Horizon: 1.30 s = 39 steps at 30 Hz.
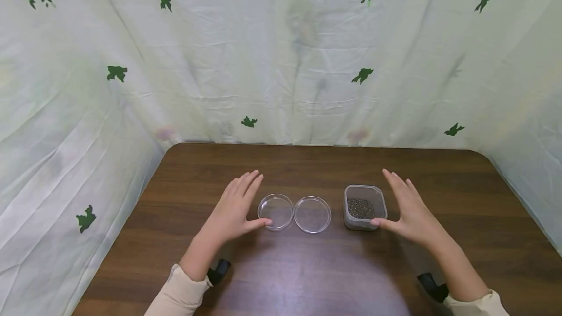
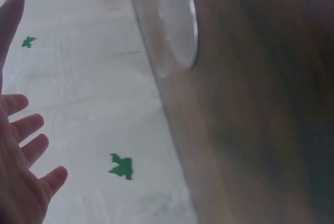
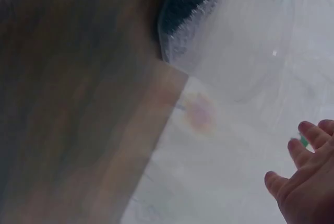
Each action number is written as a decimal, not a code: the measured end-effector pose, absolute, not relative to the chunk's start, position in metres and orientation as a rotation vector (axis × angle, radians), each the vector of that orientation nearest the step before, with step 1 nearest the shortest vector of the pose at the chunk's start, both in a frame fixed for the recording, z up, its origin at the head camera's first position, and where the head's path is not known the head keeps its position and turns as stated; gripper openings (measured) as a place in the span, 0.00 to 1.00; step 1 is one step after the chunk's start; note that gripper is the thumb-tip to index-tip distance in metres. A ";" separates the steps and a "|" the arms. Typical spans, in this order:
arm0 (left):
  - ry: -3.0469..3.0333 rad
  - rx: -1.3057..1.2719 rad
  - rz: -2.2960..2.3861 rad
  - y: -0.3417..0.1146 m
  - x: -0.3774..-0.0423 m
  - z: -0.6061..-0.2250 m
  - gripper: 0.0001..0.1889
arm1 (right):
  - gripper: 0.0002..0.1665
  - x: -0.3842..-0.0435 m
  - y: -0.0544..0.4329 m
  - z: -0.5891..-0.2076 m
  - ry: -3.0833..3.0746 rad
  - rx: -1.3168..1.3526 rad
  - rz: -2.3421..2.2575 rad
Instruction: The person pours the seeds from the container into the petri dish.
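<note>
Two clear, shallow round dishes, like the halves of a petri dish, lie side by side on the table: a left dish (image 1: pixel 276 212) and a right dish (image 1: pixel 312 214). To their right stands a clear, lidless plastic tub (image 1: pixel 357 225) partly filled with small dark grains (image 1: pixel 361 208) that look like seeds. My left hand (image 1: pixel 232 211) is spread beside the left dish, its thumb over the near rim in the head view; contact cannot be told. My right hand (image 1: pixel 411 216) is spread beside the tub, thumb across its near right corner. Neither hand grips anything.
The brown wooden table (image 1: pixel 281 267) has rounded far corners. Behind it and at both sides hangs a pale curtain (image 1: pixel 272 62) with green leaf and bird prints. A black strap (image 1: pixel 219 272) is on the left wrist and another black strap (image 1: pixel 432 286) on the right.
</note>
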State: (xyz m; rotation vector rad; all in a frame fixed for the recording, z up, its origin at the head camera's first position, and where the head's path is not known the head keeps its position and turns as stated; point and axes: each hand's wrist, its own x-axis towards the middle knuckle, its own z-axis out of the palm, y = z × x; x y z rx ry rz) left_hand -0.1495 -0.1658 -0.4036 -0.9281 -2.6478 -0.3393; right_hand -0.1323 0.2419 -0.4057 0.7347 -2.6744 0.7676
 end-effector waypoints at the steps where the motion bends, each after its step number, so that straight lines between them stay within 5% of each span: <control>1: -2.651 -0.918 -0.358 -0.165 -0.149 -0.406 0.53 | 0.66 -0.132 0.242 -0.408 -2.673 0.727 0.790; 20: -2.821 -0.583 -0.845 -0.161 -0.143 -0.449 0.57 | 0.69 -0.131 0.231 -0.440 -2.711 0.485 1.246; 39: -2.882 -0.521 -1.162 -0.161 -0.148 -0.475 0.57 | 0.63 -0.129 0.224 -0.453 -2.599 0.396 1.581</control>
